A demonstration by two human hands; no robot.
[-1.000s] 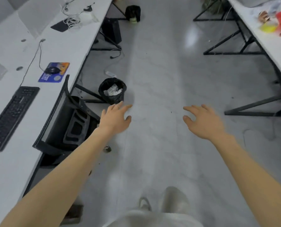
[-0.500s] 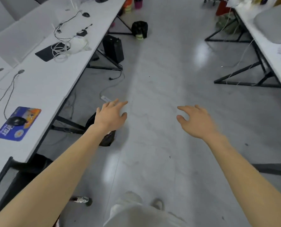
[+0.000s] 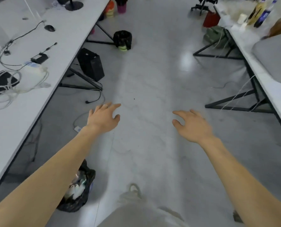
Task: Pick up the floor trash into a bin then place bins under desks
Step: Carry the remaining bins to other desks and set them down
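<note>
Both arms are stretched forward over a grey floor (image 3: 152,79) between two rows of white desks. The left hand (image 3: 103,118) and the right hand (image 3: 193,126) are held palm down with fingers spread, and nothing is gripped by either. A ring is worn on the left hand. A black-lined bin (image 3: 78,189) holding crumpled trash is seen on the floor just beside the near edge of the left desk (image 3: 21,120), partly hidden by the left forearm. A second black-lined bin (image 3: 122,40) is stood farther off, near the left desk's leg frame.
</note>
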